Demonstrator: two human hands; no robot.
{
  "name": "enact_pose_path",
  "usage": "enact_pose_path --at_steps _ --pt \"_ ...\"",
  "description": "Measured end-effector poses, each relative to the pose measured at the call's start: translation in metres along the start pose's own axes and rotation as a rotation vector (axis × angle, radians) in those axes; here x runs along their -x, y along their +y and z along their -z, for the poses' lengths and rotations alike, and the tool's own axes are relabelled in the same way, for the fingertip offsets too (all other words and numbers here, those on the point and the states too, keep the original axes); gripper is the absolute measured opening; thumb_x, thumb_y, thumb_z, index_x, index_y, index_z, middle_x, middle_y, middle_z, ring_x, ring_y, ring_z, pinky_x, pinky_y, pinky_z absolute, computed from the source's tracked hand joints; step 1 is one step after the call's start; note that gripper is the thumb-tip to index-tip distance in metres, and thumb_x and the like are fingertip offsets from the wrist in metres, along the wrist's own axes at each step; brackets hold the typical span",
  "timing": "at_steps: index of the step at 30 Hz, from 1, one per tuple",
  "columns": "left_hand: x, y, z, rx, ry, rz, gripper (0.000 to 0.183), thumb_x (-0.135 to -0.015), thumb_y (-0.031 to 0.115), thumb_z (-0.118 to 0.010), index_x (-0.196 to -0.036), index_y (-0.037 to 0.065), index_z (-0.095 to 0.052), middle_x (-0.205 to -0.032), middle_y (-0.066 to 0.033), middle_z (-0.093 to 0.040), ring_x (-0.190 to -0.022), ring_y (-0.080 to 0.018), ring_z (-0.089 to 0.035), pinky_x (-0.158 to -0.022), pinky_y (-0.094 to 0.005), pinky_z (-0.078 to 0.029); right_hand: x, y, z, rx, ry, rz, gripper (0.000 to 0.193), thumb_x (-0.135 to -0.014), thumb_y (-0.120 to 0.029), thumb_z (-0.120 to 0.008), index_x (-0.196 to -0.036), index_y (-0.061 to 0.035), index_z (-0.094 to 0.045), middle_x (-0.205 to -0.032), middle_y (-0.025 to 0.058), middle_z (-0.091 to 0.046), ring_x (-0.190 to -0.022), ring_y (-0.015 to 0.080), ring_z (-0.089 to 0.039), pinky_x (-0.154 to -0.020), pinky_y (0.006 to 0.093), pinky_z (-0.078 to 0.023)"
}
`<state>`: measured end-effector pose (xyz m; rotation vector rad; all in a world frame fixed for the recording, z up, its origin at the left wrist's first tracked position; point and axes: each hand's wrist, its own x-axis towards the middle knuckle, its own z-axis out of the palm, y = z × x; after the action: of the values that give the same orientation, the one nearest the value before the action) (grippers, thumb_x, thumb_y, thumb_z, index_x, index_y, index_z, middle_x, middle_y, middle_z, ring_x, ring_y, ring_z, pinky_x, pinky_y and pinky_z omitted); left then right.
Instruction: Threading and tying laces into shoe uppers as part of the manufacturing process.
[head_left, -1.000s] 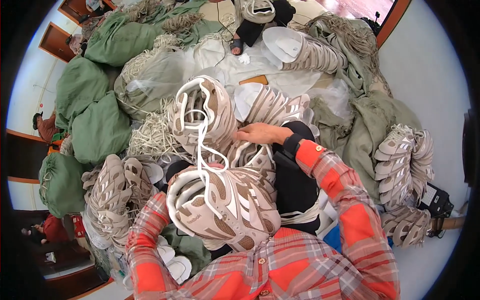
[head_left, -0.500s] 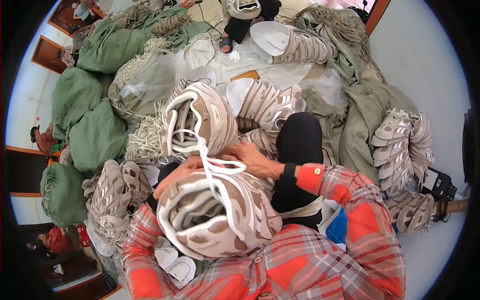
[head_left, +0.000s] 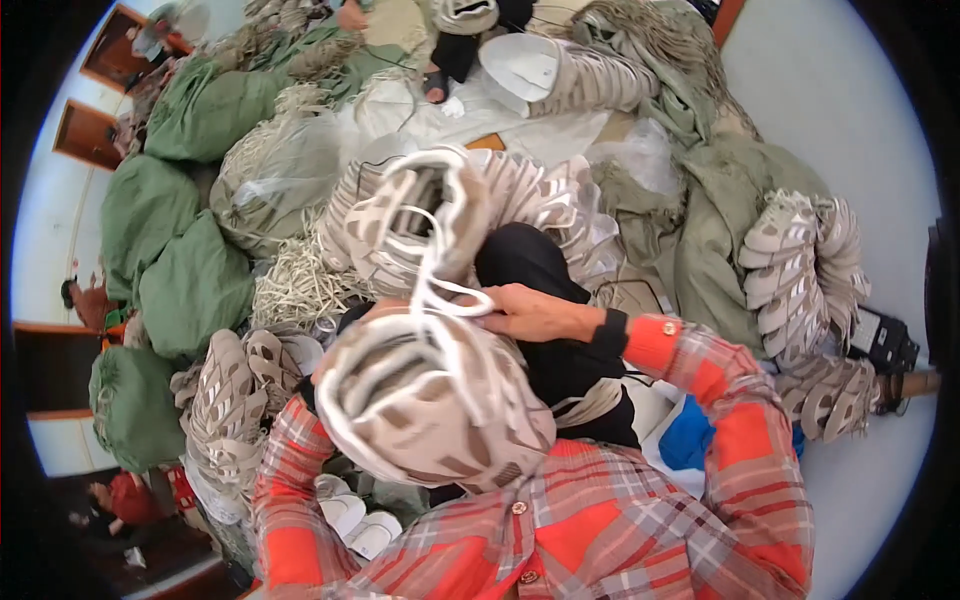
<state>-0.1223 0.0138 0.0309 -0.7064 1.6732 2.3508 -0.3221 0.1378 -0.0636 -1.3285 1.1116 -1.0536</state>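
Observation:
A nested stack of beige and brown shoe uppers [head_left: 450, 425] rests against my chest and lap, its white-rimmed openings facing up. Just beyond it, a second bundle of uppers [head_left: 400, 235] leans over my legs. A white lace [head_left: 437, 290] runs in loops between the two bundles. My right hand [head_left: 540, 312] reaches in from the right, fingers bent together beside the lace at the near stack's far edge; its fingertips are partly hidden. Most of my left hand [head_left: 368, 318] is behind the near stack, and its fingers cannot be seen.
Green sacks [head_left: 195, 285] line the left side. More stacked uppers lie at the left [head_left: 232, 390], right [head_left: 800, 275] and far middle [head_left: 590, 75]. Loose cream laces [head_left: 300, 285] form a pile. Another person's foot [head_left: 436, 88] shows at the far side. A black device [head_left: 882, 340] is by the right wall.
The far bundle has tipped and turned to the right. My right hand has shifted slightly right, and my left hand is now more hidden behind the near stack. The view has shifted a little.

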Motion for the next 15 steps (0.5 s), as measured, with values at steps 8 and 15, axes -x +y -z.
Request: enact_pose_path --at_steps 8,15 --pt "-0.005 0.0 -0.008 0.093 0.095 0.014 0.04 -0.094 0.023 -0.045 -0.127 0.0 -0.046 -0.119 -0.0137 -0.054 -0.113 -0.019 -0.052 -0.097 -0.029 -0.041 0.021 0.004 -0.02 0.332 0.073 -0.031 0.028 -0.09 -0.016 -0.04 -0.101 0.004 -0.056 -0.097 0.0162 -0.056 -0.092 0.0323 -0.053 -0.085 0.0377 -0.041" --pt "0.008 -0.01 -0.02 0.211 0.208 -0.048 0.041 -0.097 0.024 -0.037 -0.129 0.0 -0.044 -0.119 -0.015 -0.055 -0.113 -0.0196 -0.053 -0.096 -0.028 -0.043 0.032 -0.02 -0.039 0.211 0.167 -0.188 0.045 -0.098 -0.035 -0.029 -0.093 0.0035 -0.052 -0.087 0.0209 -0.056 -0.082 0.0361 -0.053 -0.077 0.0419 -0.04"
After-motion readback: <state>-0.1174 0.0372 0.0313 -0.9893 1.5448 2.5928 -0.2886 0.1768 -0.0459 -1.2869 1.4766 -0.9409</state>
